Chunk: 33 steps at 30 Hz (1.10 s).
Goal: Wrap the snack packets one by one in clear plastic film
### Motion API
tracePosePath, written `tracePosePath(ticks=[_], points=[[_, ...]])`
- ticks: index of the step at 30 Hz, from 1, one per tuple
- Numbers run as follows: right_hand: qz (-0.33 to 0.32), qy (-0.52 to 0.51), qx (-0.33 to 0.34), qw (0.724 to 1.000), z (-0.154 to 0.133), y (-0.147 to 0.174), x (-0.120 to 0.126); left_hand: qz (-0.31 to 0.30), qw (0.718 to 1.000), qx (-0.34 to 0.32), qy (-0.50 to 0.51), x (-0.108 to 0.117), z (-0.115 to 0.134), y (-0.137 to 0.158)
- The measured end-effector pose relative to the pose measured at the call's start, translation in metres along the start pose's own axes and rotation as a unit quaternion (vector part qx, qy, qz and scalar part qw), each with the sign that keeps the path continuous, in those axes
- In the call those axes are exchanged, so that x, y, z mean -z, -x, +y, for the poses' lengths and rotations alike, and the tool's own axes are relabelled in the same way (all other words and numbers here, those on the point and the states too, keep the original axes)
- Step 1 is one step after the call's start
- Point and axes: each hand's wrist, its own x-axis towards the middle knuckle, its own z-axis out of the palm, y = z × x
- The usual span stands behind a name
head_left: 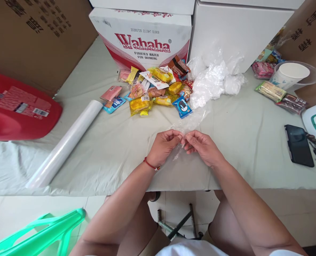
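My left hand (164,147) and my right hand (202,145) meet over the middle of the table, both pinching the edge of a thin clear plastic bag (190,121) that lies flat toward the far side. A red string circles my left wrist. Just beyond the bag lies a heap of wrapped snacks (154,90), with a blue cookie pack (182,107) nearest my fingers. A crumpled pile of clear plastic bags (214,79) sits to the right of the snacks.
A roll of clear film (66,142) lies diagonally at left beside a red jug (17,106). A Wahaha water carton (144,37) and a white box (238,32) stand behind. A black phone (298,144), paper cup (289,74) and more snacks (271,90) are at right. A green stool (40,233) stands below.
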Motion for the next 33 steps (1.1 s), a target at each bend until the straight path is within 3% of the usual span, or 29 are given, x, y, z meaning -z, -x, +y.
tracePosePath(ticks=[15, 19, 23, 33], points=[[-0.007, -0.019, 0.009, 1.0, 0.001, -0.002, 0.0, 0.001, 0.999, -0.052, -0.007, 0.001, -0.001, 0.002], [-0.054, -0.074, 0.007, 0.996, 0.001, -0.001, -0.002, -0.044, 0.988, -0.115, -0.089, 0.002, -0.001, 0.004], [-0.048, -0.09, -0.016, 0.995, 0.002, -0.002, -0.001, -0.033, 0.974, -0.154, -0.164, 0.002, -0.004, 0.005], [0.01, -0.086, -0.057, 0.995, 0.001, -0.002, 0.005, -0.013, 0.977, -0.098, -0.188, -0.001, -0.011, 0.005]])
